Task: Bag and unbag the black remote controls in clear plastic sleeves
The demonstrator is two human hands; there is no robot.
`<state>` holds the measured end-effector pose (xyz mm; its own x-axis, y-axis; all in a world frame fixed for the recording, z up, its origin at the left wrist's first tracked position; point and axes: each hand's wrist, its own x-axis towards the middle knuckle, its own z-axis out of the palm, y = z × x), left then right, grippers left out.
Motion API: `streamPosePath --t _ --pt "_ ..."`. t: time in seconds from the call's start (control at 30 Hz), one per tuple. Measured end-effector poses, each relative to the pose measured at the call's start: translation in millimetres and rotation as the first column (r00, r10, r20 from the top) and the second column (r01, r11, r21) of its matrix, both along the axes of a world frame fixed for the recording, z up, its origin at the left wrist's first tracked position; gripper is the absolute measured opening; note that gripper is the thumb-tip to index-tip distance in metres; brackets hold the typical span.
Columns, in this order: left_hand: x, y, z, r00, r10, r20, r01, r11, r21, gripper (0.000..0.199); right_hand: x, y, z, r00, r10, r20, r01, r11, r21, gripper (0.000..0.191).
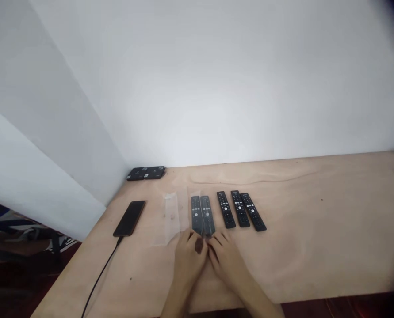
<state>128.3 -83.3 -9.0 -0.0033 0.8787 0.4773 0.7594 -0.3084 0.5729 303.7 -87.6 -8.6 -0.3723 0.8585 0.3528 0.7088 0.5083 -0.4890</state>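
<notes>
1. Nearest, the near ends of two sleeved remote controls (201, 214) are being covered by the bent fingers of the left hand (189, 254) and right hand (223, 254). The hands are being held close together; whether either grip is closed on plastic cannot be told.
2. Both sleeved remotes are being enclosed by translucent plastic, side by side, centrally on the wooden table (303, 247).
3. To their left, translucent plastic sleeves (172, 216) are being supported flat; exact count unclear.
4. To their right, three bare remote controls (239, 210) are being borne face up, the right two nearly touching.
5. Further left, a smartphone (129, 218) is being met at its near end by a black cable (100, 274).
6. Farthest, two black boxes (146, 173) are being backed by the white wall (216, 88).
</notes>
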Motion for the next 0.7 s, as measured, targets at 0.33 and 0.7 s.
streamPosePath --t 0.33,0.7 --pt "-1 -7 -7.7 0.993 -0.058 -0.103 0.056 0.998 -0.024 0.025 0 0 -1.9 1.0 0.0 0.014 0.0 1.0 0.0 0.047" --pt "3 -9 -5.7 0.98 -0.067 -0.187 0.066 0.998 -0.016 0.018 -3 -3 -0.4 1.0 -0.027 0.009 0.027 1.0 0.005 0.05"
